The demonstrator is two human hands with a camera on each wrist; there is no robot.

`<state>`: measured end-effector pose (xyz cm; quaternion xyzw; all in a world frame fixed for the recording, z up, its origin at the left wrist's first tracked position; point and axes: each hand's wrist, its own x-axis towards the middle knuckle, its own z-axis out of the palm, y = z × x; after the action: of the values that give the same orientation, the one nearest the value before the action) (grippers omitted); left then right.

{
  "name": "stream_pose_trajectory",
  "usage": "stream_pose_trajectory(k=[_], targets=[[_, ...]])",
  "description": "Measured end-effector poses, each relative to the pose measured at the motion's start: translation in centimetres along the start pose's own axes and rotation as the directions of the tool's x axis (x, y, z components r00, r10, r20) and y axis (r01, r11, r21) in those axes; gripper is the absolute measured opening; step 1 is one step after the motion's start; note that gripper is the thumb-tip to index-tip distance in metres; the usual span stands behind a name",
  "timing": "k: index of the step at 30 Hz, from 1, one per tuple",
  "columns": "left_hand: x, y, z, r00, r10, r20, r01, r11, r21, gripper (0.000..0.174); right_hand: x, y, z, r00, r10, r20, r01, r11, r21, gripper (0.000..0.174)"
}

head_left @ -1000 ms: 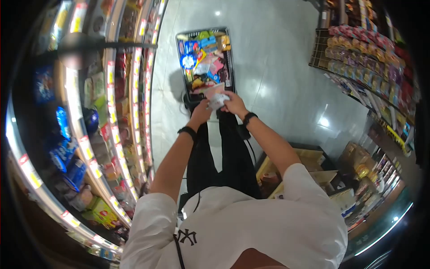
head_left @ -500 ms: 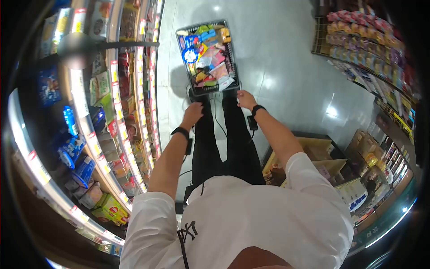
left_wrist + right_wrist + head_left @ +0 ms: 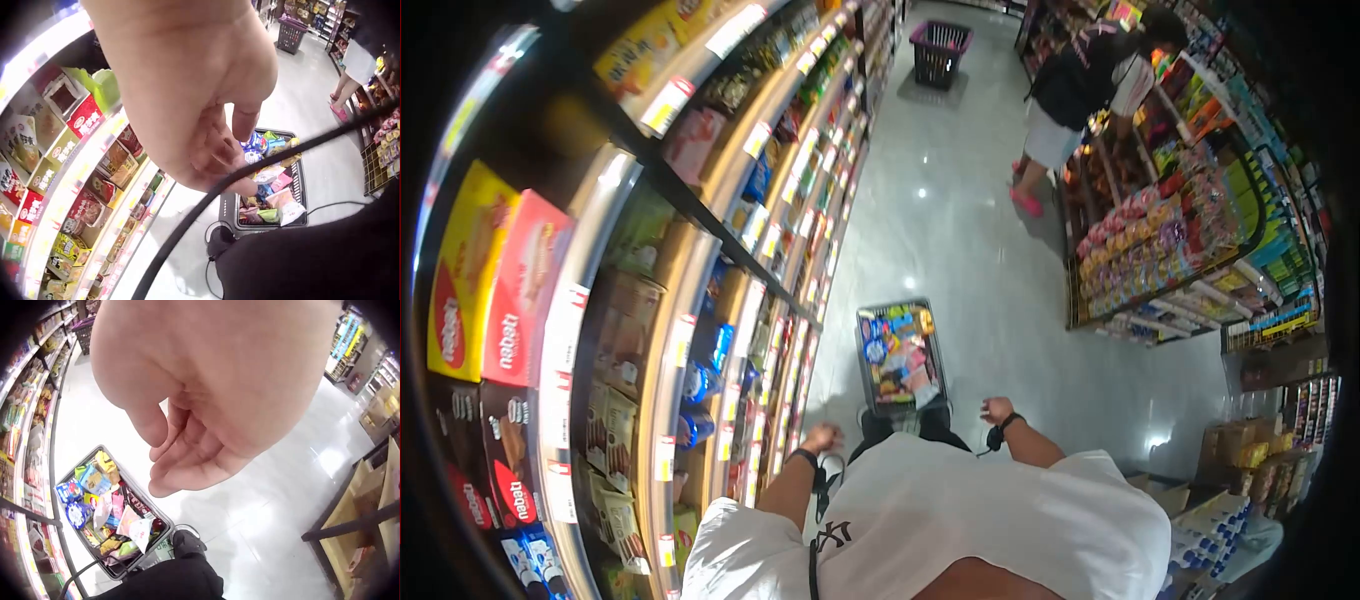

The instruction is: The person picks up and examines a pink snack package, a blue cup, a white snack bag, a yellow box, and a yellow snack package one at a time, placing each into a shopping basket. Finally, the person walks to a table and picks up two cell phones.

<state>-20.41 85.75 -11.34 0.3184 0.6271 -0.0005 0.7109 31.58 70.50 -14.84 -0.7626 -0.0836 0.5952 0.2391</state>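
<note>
On the floor [image 3: 1000, 300], in front of the person's feet, stands the basket [image 3: 938, 355], filled with packets; a white packet [image 3: 141, 532] lies at its near right corner. The hands are apart, on either side of the basket's near edge. The left hand [image 3: 824, 437] is on the side of the shelves [image 3: 745, 300], the arm bent and the wrist in a black band [image 3: 803, 456]; the right hand [image 3: 998, 410] is over bare floor, its elbow bent too. Both are empty, fingers loosely curled and relaxed, neither touching the basket.

The left wrist view shows a black cord [image 3: 269, 164] crossing in front of the hand. The right wrist view shows the thumb apart from the fingers, and a shoe [image 3: 187, 542] beside the basket's near right corner. The head view alone shows yellow and pink boxes [image 3: 528, 290] on the upper left shelf, and more fully a bending person [image 3: 1075, 90]; a second basket [image 3: 940, 60] stands farther up the aisle.
</note>
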Motion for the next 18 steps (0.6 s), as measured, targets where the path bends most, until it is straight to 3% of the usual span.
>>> stream_pose_trajectory(k=[2,5,9,12,16,17,18], targets=[[-2.8,0.3,-0.2,0.993,-0.12,-0.009,0.121,0.992,0.023,0.027,-1.1,-1.6,2.2,0.999,0.032,-0.039,-0.028,0.996,0.089,0.032],[-4.4,0.5,-1.4,0.995,-0.104,0.007,0.089,0.879,0.468,0.027,-2.0,-2.8,4.8,0.996,0.092,-0.002,-0.091,0.983,0.161,0.03],[-0.1,-2.3,-4.0,0.994,-0.108,0.035,0.099,0.975,0.2,0.03,-4.1,-5.2,7.7,0.985,0.119,0.124,-0.143,0.968,0.205,0.028],[-0.2,-2.0,-5.4,0.997,-0.081,-0.02,0.083,0.989,0.12,0.034,-4.3,-6.7,8.8,0.98,0.153,0.128,-0.18,0.955,0.237,0.027],[-2.8,-1.5,-5.5,0.995,0.05,0.082,-0.022,0.949,-0.315,0.047,-2.6,-8.0,8.9,0.985,0.122,0.12,-0.15,0.953,0.262,0.025],[-5.4,0.2,-5.7,0.998,0.024,0.058,-0.016,0.99,-0.138,0.05,-2.1,-8.4,8.9,0.985,0.111,0.129,-0.143,0.951,0.273,0.025],[-6.2,0.4,-5.7,0.999,-0.01,0.033,0.017,0.979,-0.203,0.049,-1.6,-8.8,8.8,0.985,0.102,0.138,-0.139,0.947,0.289,0.024]])
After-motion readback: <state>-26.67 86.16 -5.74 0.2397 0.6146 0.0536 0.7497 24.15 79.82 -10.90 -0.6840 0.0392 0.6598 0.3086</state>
